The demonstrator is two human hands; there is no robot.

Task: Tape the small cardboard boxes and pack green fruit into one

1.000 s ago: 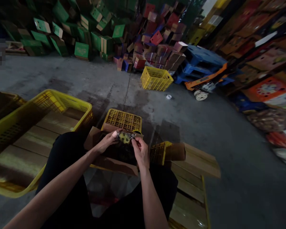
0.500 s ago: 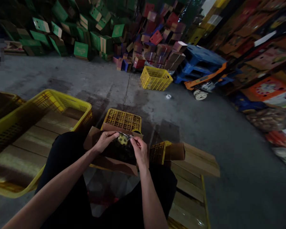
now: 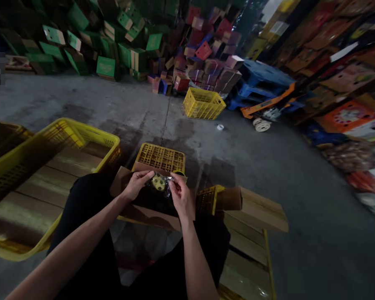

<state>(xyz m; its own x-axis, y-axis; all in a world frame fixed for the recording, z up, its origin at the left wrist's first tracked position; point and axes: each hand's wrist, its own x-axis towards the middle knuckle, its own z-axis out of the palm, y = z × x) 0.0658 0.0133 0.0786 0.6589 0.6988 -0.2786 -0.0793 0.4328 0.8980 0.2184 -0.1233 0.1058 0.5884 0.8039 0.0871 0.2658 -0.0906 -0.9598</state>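
Between my hands is a small clear plastic bag (image 3: 159, 182) with a yellow, dark-spotted round piece inside. My left hand (image 3: 138, 184) pinches its left edge between thumb and fingers. At the bag's right edge, my right hand (image 3: 179, 192) closes on the crinkled film. Both hands are above an open cardboard box (image 3: 154, 217) whose flaps are spread out. Its inside is dark, and what lies in it cannot be made out. The box rests on an upturned yellow crate (image 3: 161, 156), between my knees.
A large yellow crate (image 3: 104, 137) with flat cartons stands at my left. On the right, another crate (image 3: 270, 266) holds cartons, one lying across its top. Farther off are a yellow crate (image 3: 203, 104), blue pallets (image 3: 262, 79), an orange pallet jack (image 3: 268, 102) and piled green boxes (image 3: 106, 66).
The bag has shifted slightly left and tilted, and more of the yellow piece faces me. My hands have moved a little, still gripping both sides.
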